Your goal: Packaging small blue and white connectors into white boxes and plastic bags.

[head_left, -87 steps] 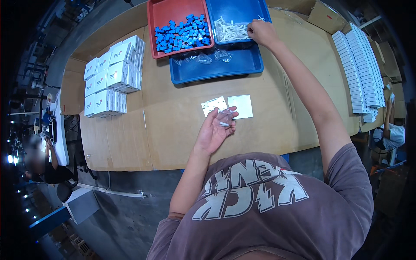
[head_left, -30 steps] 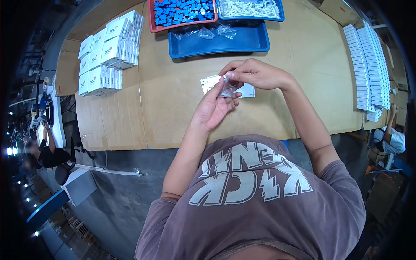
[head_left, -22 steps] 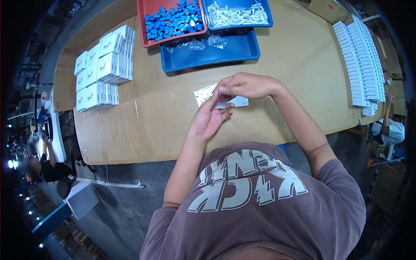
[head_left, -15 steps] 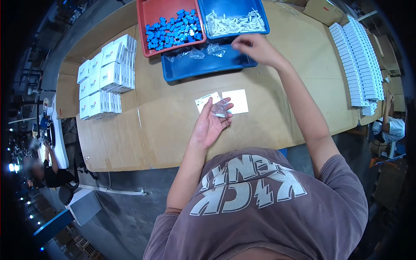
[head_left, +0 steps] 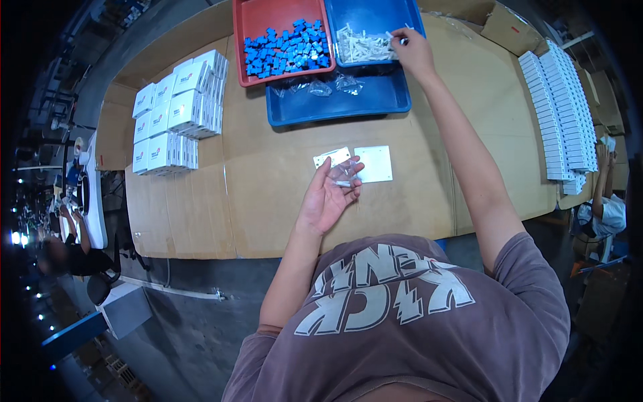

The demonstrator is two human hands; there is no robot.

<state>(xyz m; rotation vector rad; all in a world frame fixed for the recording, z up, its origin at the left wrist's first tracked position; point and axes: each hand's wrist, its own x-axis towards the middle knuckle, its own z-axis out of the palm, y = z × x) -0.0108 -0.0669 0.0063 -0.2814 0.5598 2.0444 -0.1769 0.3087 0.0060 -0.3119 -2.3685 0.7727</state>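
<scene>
A small clear plastic bag [head_left: 344, 173] with something white inside lies across the curled fingers of my left hand [head_left: 326, 201], palm up over the table. Beneath and beyond that hand are a white card with small holes [head_left: 333, 157] and a square white sheet [head_left: 373, 164]. My right hand [head_left: 416, 57] reaches to the right side of a blue tray [head_left: 375, 63] of small white plastic sticks [head_left: 365, 47]. Its thumb and forefinger are pinched together, with what looks like a white plastic stick [head_left: 389, 35] at the tips.
A red tray [head_left: 249, 79] of blue plastic parts [head_left: 287, 50] stands left of the white sticks. In front, another blue tray [head_left: 335, 115] holds clear bags [head_left: 348, 84]. White boxes are stacked at left [head_left: 181, 110] and right [head_left: 559, 117]. Other people sit at both sides.
My right hand has moved from above the front blue tray, up and right, into the tray of white sticks. My left hand keeps the bag in nearly the same place. The view has shifted slightly.
</scene>
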